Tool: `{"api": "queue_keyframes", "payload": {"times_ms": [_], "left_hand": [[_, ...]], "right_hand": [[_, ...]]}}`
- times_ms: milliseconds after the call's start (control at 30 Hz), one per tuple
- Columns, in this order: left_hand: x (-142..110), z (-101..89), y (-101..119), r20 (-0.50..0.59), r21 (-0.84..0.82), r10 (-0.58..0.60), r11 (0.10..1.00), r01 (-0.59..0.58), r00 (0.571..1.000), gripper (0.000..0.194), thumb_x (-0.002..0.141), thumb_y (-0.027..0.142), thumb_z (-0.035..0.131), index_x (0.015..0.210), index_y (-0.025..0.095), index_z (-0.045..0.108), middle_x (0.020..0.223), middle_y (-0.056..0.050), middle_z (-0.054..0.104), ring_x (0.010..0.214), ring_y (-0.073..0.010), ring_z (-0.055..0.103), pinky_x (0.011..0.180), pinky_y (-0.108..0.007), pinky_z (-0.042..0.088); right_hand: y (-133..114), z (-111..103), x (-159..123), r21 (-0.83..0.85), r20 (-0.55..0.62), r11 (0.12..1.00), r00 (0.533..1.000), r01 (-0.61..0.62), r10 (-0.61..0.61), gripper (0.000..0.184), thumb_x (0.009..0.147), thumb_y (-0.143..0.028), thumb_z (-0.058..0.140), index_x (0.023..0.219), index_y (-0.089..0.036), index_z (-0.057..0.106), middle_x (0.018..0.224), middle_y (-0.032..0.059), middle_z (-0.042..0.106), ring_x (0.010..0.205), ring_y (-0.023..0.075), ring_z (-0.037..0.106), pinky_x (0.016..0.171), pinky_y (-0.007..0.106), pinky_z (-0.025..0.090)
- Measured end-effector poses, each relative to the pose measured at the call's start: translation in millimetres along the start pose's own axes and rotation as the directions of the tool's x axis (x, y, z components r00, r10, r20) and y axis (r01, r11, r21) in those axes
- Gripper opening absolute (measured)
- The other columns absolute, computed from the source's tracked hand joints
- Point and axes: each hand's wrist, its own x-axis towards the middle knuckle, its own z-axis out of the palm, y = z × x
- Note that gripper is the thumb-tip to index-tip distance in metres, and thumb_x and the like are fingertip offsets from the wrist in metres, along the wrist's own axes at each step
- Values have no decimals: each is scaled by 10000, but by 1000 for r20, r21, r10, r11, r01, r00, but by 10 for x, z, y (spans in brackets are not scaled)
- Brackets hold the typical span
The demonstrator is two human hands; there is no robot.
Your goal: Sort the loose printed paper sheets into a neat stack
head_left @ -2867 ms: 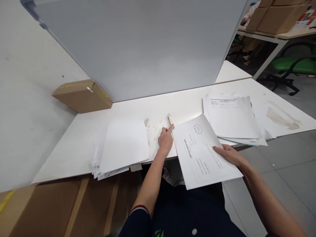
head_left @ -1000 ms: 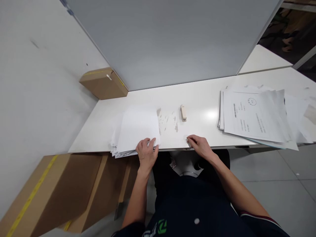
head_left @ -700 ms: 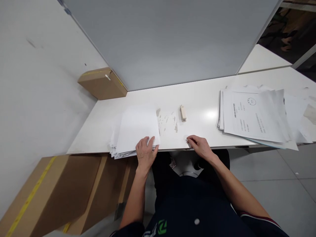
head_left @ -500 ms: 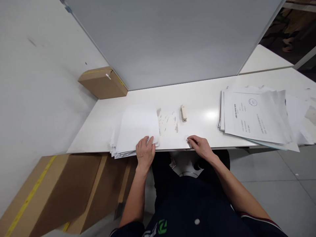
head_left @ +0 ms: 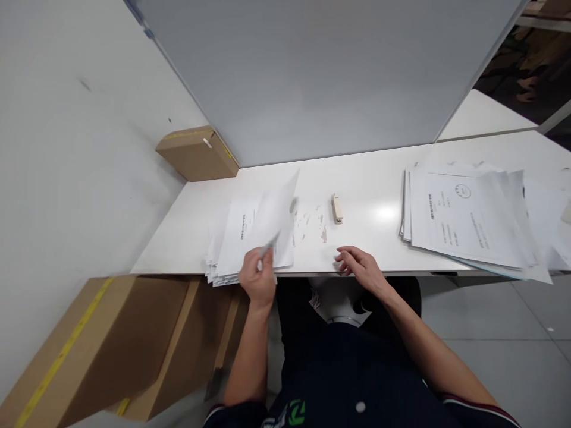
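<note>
Your desk (head_left: pixel 366 178) was smooth, glossy white. The ragged-edged paper stack (head_left: pixel 234 244) sat at its front edge, on your left. A thin white sheet (head_left: pixel 277 208) curled up off it, pinched in your left hand (head_left: pixel 259 279). Your right hand (head_left: pixel 360 268) was loose, half-curled, near the blocky beige stapler (head_left: pixel 337 209).

Cool, fairly bright, even light. White glare on the desk (head_left: pixel 366 178), right of its middle, roughly halfway between far and front edges. Deep shade under the front edge; box (head_left: pixel 129 333) below the near left corner, its side dark. Lifted sheet (head_left: pixel 282 208) motion-blurred. Murky past the far right corner. Wide-angle stretch toward borders; small print (head_left: pixel 446 235) illegible.
</note>
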Motion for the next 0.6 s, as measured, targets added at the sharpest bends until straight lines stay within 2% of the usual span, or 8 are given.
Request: {"api": "queue_keyframes", "payload": {"times_ms": [67,133,200,233,300,433,467,600], "left_hand": [[-167,56,145,173,-42,270,963,-267,947,102,798,202,520,845,187,610,836,-38,631,847,-165,558,763,-317,437],[-353,126,286,363,-135,486,871,-471,795,164,790,157,518,911,207,617,887,-39,654,929,-187,553,825,-357,423],[-511,176,377,453,-198,584,803,-563,674,185,786,199,542,956,220,613,919,-39,661,981,-204,537,851,-379,408],[-566,184,389,470,-217,604,786,-579,644,195,778,256,566,965,219,611,927,-42,661,995,-214,530,857,-387,404],[-609,151,334,472,-210,589,798,-565,656,236,750,356,603,935,210,615,900,-46,660,978,-218,533,857,-389,402],[-467,-32,-15,383,118,335,907,-405,861,129,784,292,569,860,201,619,828,-53,638,874,-192,544,843,-369,395],[-407,-74,-112,374,229,279,897,-379,885,176,780,315,571,902,198,620,877,-75,630,916,-215,529,849,-384,384],[-206,-130,-355,435,461,190,792,-399,880,307,760,404,574,996,211,612,1078,-132,562,1067,-294,442,868,-433,334]], "right_hand": [[-65,59,-3,251,96,965,994,-74,51,508,837,-550,365,1145,-174,510,1055,126,621,782,180,633,642,310,519],[-83,85,11,361,156,923,984,-135,83,540,836,-566,348,1161,-166,509,1073,135,622,830,200,636,670,321,523],[-41,56,28,341,112,926,985,-161,130,490,803,-520,450,1087,-137,564,978,124,662,807,220,641,670,318,519],[-2,18,30,308,62,936,985,-173,161,445,777,-473,511,1038,-121,590,922,116,678,787,230,643,666,316,517],[93,-107,9,244,-51,947,973,-208,227,377,733,-388,569,970,-100,618,839,101,693,739,243,646,647,317,514],[239,-442,-133,143,-174,950,938,-276,299,373,716,-370,573,983,-111,614,808,83,698,705,251,651,607,322,514],[257,-512,-175,123,-187,951,935,-282,301,383,714,-379,578,997,-121,610,817,79,699,712,252,652,600,320,514],[279,-634,-281,110,-169,945,931,-308,323,401,708,-407,599,1006,-138,606,854,81,698,730,254,654,601,326,519]]}}
